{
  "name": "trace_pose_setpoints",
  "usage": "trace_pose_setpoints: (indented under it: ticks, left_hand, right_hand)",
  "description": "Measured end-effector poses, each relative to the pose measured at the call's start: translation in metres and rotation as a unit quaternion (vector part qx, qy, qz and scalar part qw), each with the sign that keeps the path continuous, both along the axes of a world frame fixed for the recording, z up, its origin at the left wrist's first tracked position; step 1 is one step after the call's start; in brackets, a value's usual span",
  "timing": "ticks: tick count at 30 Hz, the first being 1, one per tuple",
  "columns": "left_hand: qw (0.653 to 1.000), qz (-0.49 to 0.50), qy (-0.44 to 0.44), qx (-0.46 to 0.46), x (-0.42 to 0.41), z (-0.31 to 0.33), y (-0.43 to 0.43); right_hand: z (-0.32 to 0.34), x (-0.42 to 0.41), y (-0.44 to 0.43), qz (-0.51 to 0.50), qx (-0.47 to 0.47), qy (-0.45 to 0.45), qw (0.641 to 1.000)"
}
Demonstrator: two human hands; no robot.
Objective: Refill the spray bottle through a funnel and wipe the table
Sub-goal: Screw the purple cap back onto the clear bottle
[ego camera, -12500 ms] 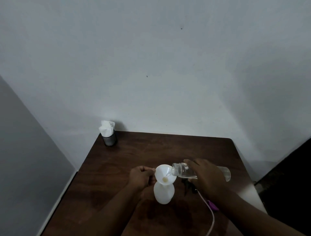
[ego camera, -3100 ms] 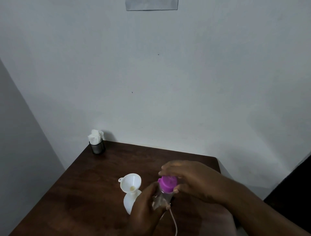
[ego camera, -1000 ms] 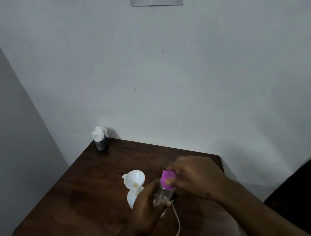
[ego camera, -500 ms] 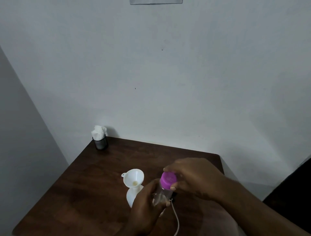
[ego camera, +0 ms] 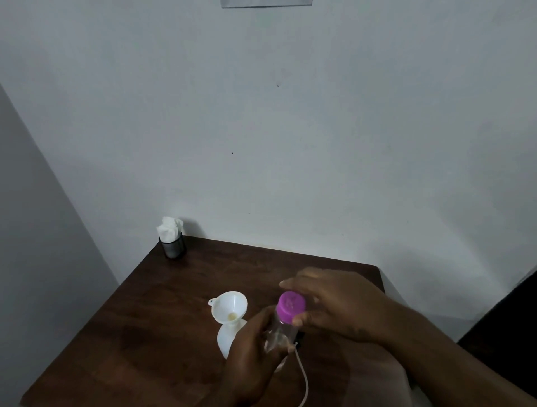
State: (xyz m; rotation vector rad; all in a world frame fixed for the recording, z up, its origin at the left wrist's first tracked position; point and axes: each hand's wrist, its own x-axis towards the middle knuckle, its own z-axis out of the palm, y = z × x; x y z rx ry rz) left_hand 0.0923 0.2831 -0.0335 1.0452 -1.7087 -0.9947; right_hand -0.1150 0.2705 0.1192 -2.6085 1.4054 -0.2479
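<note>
So the dark wood table (ego camera: 162,313) has the white spray bottle (ego camera: 228,340) standing mid-table, white funnel (ego camera: 230,307) sitting in its neck. Looks like the pouring's done and the clear bottle (ego camera: 280,331) is getting capped: left hand (ego camera: 252,357) wrapped around its body, right hand (ego camera: 334,305) fingers pinching the purple cap (ego camera: 291,306). Next I'd guess funnel out, sprayer on, then grab tissues (ego camera: 170,229) from the back corner cup.

Dim room – plain grey-white wall (ego camera: 290,130) fills upper view, second wall (ego camera: 35,232) angles in at 9 o'clock. Dark wood table (ego camera: 162,313) at 6 o'clock, set in corner. Dark gap (ego camera: 505,322) at 4 o'clock. Pale sheet (ego camera: 266,3) – 12 o'clock edge.
</note>
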Motion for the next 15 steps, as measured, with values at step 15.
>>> trace_pose_setpoints:
  ticks: [15]
  left_hand:
    - [1.000,-0.015,0.009,-0.008,-0.008,-0.009,-0.007]
  right_hand:
    - [-0.014,0.000,-0.003,-0.018,0.024,-0.028,0.999]
